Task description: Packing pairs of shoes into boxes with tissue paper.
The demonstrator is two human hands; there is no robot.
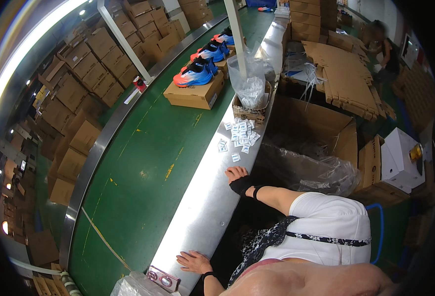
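Observation:
My left hand point(194, 262) lies flat on the metal ledge point(188, 217) beside a green conveyor belt, fingers spread, holding nothing. Close to it is a small pink-and-silver device point(163, 279) with round parts, whose kind I cannot make out. Farther up the ledge rests my right hand point(237, 175), in a black wrist wrap, fingers stretched out and nothing in them. Just beyond its fingertips lie a single white-and-blue sachet point(236, 157) and a loose pile of sachets point(242, 132). Behind the pile, a clear bag of sachets point(251, 91) sits in a cut-down carton point(247, 111).
On the green belt point(138, 172), blue-and-orange sports shoes point(196, 74) stand on a brown shoebox point(195, 93), with more behind. A large open carton point(321, 123) with plastic lining is on the right, near flattened cardboard point(343, 74). Another person point(388, 54) stands far right.

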